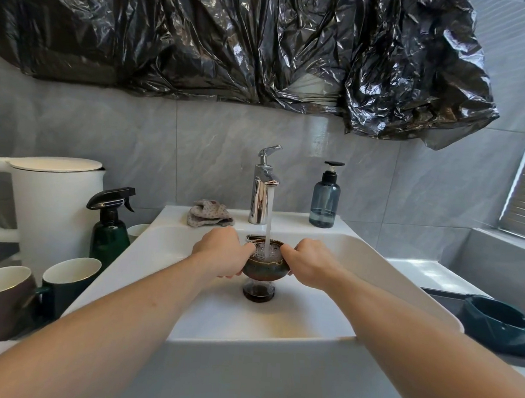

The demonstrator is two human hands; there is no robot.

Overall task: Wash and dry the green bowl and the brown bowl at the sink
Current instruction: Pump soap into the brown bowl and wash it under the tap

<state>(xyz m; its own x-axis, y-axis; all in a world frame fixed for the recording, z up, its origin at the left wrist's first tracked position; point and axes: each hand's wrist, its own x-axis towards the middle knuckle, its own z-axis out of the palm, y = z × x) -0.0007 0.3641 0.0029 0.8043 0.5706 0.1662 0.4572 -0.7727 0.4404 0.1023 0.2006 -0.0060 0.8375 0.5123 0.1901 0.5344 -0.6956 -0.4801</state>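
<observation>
I hold a small brown bowl [263, 268] with a mottled greenish glaze over the white sink [380, 269], upright under the faucet [263, 192]. A stream of water [269, 214] runs into it and froths inside. My left hand [221, 251] grips its left rim and my right hand [309, 263] grips its right rim. A dark green bowl [499, 324] sits on the counter to the right of the sink. Directly below the held bowl a dark round thing [258, 292] sits at the drain.
A folded cloth [209, 214] lies on the sink ledge left of the faucet, and a blue soap pump bottle [325, 199] stands to its right. On the left stand a white kettle [49, 204], a green spray bottle [110, 226], a brown mug [0, 299] and a green mug [72, 279].
</observation>
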